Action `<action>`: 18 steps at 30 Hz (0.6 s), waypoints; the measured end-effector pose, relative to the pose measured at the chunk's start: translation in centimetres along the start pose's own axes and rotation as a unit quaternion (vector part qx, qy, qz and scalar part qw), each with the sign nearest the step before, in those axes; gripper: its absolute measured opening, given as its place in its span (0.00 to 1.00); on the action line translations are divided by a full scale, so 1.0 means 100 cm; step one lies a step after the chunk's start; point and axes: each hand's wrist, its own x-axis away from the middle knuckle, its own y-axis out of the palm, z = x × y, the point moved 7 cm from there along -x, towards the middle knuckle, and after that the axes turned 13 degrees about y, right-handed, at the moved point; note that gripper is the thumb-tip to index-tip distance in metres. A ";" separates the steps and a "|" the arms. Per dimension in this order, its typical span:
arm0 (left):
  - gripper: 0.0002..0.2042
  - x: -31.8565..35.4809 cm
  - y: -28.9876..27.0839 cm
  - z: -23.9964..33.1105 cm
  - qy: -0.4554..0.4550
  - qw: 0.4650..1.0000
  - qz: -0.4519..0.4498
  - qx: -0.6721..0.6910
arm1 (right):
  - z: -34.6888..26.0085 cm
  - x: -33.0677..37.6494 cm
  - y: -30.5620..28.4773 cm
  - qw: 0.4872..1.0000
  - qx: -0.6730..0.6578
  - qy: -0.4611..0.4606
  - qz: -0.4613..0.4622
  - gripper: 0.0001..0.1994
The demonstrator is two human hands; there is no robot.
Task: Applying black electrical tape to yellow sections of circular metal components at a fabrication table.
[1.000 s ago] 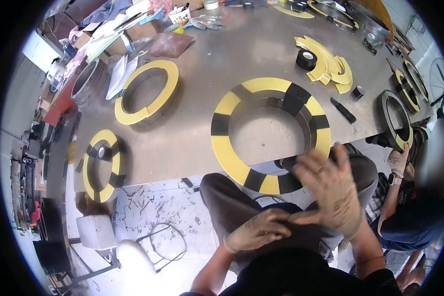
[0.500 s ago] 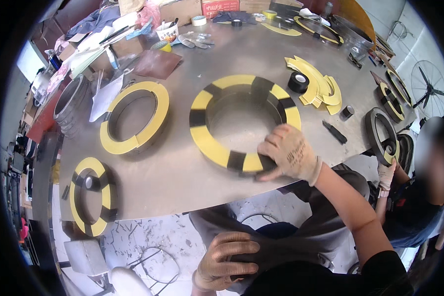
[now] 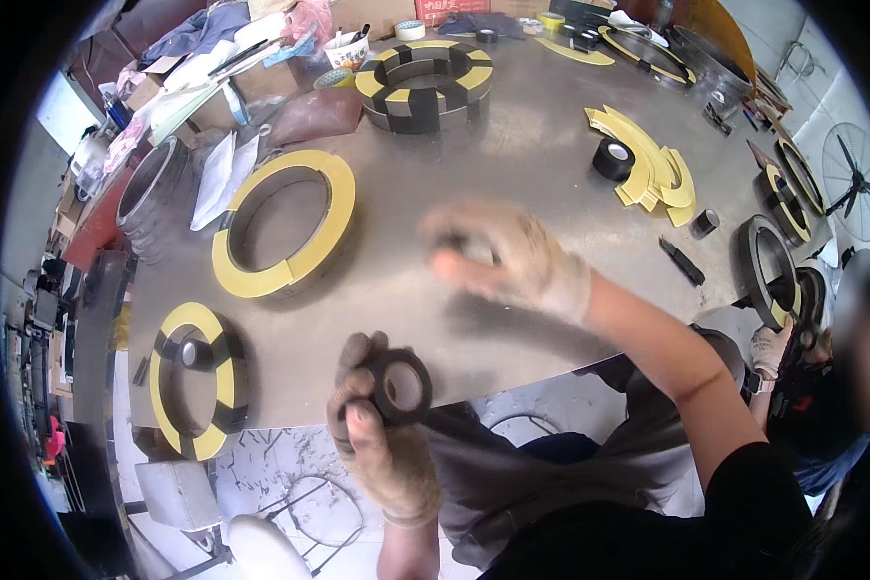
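My left hand [image 3: 382, 454] gripped 1 black tape roll [image 3: 401, 387] at the grey metal worktop's [image 3: 512, 164] near edge; right hand [image 3: 512, 256] blurred, fingers indeterminable. Roll judged light, stiff; best held by its rim.

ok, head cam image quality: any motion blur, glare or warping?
Head view: the gloved right hand is motion-smeared, while the left hand holding the black tape roll is fairly sharp; soft glare on the grey metal table; fisheye bends the table's edges, dark vignette at the rim.
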 end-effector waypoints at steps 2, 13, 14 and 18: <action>0.22 -0.017 0.015 -0.019 -0.032 0.999 0.003 0.026 | -0.040 0.055 0.012 0.992 0.014 -0.056 -0.113 0.22; 0.21 -0.111 0.021 -0.019 0.260 0.808 -0.157 -0.505 | 0.036 0.057 0.014 0.945 -0.144 0.292 0.019 0.27; 0.23 -0.139 0.011 -0.014 0.299 0.694 -0.155 -0.637 | 0.048 0.042 0.008 0.941 -0.100 0.322 0.006 0.28; 0.28 -0.199 0.006 -0.084 0.189 0.487 -0.294 -0.801 | 0.041 -0.037 0.017 0.992 0.109 0.032 0.050 0.23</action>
